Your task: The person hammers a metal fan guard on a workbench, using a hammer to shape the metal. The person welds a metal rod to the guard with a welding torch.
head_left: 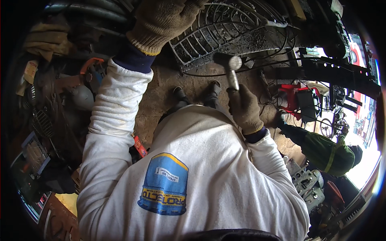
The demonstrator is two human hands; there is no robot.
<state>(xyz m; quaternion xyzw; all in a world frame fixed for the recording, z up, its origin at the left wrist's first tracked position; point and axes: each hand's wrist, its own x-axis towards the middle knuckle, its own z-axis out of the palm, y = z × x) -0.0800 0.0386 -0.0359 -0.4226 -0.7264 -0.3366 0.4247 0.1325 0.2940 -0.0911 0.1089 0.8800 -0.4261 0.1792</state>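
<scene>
My right hand [245, 108], in a brown knit glove, is closed around the handle of a hammer [232, 78]. The hammer stands head-up over the floor, its round bright face turned to the right, just short of the bench edge. At the top edge, my left hand [165, 24], in a matching glove, has its fingers curled beside a metal rack [205, 38] of curved rods and bars. The frame cuts off part of that hand, so what it grips is hidden. The rack lies on a dark, grimy workbench [253, 44].
A dark cable [209, 75] hangs along the bench edge. At the left is clutter with an orange-and-blue tool [92, 68]. A red chair [288, 98] stands at the right, near a person in a green jacket [329, 154]. Grey machine parts [307, 186] sit at lower right.
</scene>
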